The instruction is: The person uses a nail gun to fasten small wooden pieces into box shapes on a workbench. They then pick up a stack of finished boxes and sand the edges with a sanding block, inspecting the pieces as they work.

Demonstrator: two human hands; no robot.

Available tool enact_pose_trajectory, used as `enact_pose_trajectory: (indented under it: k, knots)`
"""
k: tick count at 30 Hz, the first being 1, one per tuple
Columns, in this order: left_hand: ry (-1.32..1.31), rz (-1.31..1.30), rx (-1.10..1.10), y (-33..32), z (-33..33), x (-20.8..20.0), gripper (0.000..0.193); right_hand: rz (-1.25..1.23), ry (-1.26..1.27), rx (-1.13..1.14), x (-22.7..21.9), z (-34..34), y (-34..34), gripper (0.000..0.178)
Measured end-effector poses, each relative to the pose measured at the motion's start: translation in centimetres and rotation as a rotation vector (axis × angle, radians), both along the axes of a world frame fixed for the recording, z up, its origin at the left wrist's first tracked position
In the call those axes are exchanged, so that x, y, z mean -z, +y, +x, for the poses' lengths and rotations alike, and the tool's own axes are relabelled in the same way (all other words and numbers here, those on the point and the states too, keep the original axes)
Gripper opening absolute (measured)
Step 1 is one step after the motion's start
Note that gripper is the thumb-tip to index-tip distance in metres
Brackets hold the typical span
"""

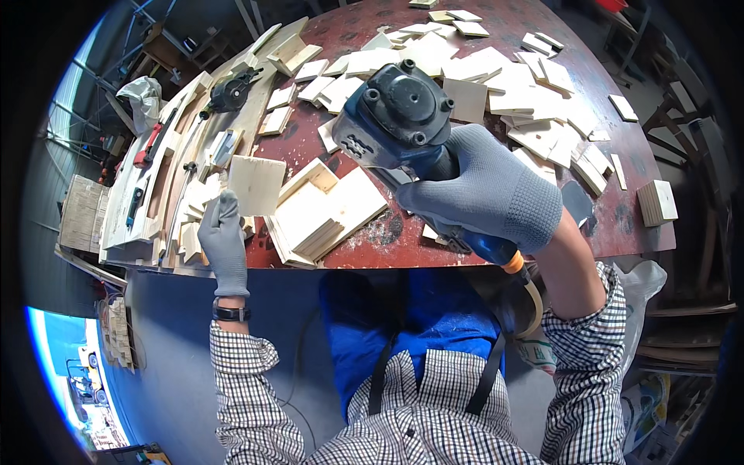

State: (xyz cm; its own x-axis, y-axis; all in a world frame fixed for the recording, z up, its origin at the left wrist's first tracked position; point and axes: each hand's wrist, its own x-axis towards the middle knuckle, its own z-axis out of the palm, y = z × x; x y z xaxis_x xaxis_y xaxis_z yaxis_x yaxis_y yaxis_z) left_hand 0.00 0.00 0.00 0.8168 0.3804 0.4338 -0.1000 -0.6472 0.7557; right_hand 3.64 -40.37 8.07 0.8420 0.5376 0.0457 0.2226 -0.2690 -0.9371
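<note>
In my gloved right hand point(496, 186) is a blue and black pneumatic nail gun point(407, 101), gripped by its handle and raised above the table. A pale air hose point(535, 306) runs from the handle's orange fitting. My gloved left hand point(223, 236) pinches the lower left edge of a small square wooden board point(257, 186), which stands upright. Just right of that board, a partly built wooden box piece point(322, 221) lies at the table's near edge, with short strips standing on a flat panel. The gun's nose is hidden behind my right hand and the tool body.
Many loose wooden boards point(496, 85) are heaped across the dark red table point(632, 167). At the left, long planks hold a black tool point(232, 91), a red and black tool point(149, 147) and small wood offcuts. A stack of blocks point(657, 203) sits at the right edge.
</note>
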Motion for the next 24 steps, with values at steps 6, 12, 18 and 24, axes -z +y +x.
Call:
enact_pose_trajectory:
  k: [6,12,18,24]
  knots:
    - [0.242,-0.677,0.046,-3.7,-1.7,-2.7,0.041,0.016,0.079,0.023,-0.9,-1.2,-0.5,0.032]
    - [0.247,-0.951,0.116,-3.1,-2.0,-1.1,0.033,-0.018,0.036,0.024,-0.8,-1.4,-0.9,0.039]
    - [0.321,-1.812,0.31,-4.4,-4.9,1.2,0.032,-0.003,0.091,0.045,-1.1,-1.9,-0.6,0.033]
    - [0.274,0.107,0.42,-8.6,-7.5,7.0,0.036,-0.001,0.192,0.078,-1.7,-2.8,0.3,0.031]
